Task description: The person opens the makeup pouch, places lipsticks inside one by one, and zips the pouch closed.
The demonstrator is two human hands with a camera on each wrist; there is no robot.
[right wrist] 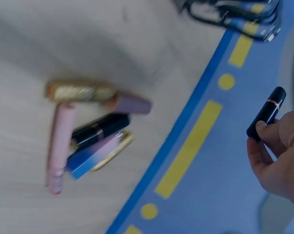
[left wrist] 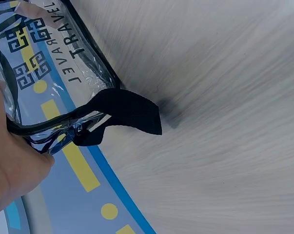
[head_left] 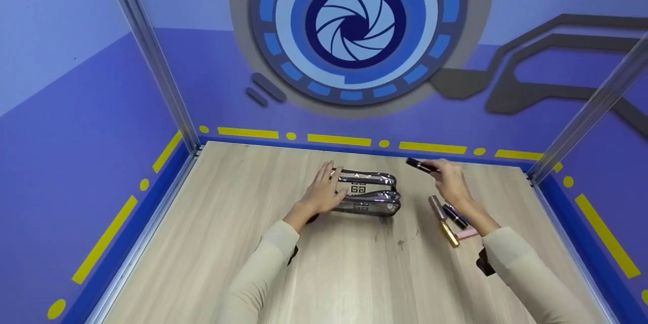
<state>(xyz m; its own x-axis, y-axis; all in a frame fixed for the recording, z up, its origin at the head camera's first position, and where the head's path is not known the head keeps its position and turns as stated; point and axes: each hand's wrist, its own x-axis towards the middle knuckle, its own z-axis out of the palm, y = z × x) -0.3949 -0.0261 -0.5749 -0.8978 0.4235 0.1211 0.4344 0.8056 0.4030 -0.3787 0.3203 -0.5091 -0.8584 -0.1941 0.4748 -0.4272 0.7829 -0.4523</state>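
On the left wrist feed I read TRAVEL, once plain and once mirrored, beside square key-pattern emblems (left wrist: 32,70) on one clear pouch (head_left: 372,208). It lay under the left hand (head_left: 322,193), whose fingers were spread across it. My right hand (head_left: 451,182) pinched one gold-banded tube (head_left: 421,165). Beneath that hand I counted one pink tube (right wrist: 61,146), one black tube (right wrist: 100,129) and one blue-to-pink tube (right wrist: 88,158), among gold and mauve pieces (right wrist: 83,91) I couldn't count surely.

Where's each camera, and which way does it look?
Head: worn there, facing forward and down over the table; left hand, right hand, sleeves show.
Left wrist: worn there, looking at the clear pouch; left hand partly shows.
Right wrist: worn there, looking over loose tubes; right hand shows.
Head and right wrist share the held black tube.
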